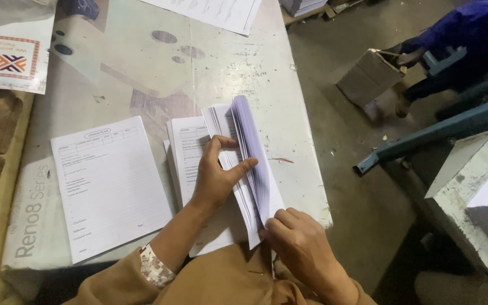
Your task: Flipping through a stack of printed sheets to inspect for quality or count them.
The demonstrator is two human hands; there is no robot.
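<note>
View from above of a worn pale surface (266, 68) with printed forms on it. Left hand (217, 176) resting on a thick stack (249, 164) of white sheets near the surface's front edge, thumb and forefinger spread apart, fingertips pressed into the fanned leaves and holding a gap open partway through. Right hand (300, 243) at the stack's near corner, fingers curled together, pinching the lower edges of the sheets. Upper half of the stack bent upward and fanned out, edges showing as fine lines; lower half lying flat on a second pile (184, 152) of forms. Just to the left, apart from the hands, one loose pile of the same form (108, 186), face up and untouched. Judging by the gap, leafing through roughly midway: a good share of sheets already turned to the left, a similar share still bunched on the right. Exact count impossible to tell. More paper (216, 11) at the far edge. At upper right, well apart, another person (464, 39) in blue bending over a cardboard box (368, 76) on the floor.
</note>
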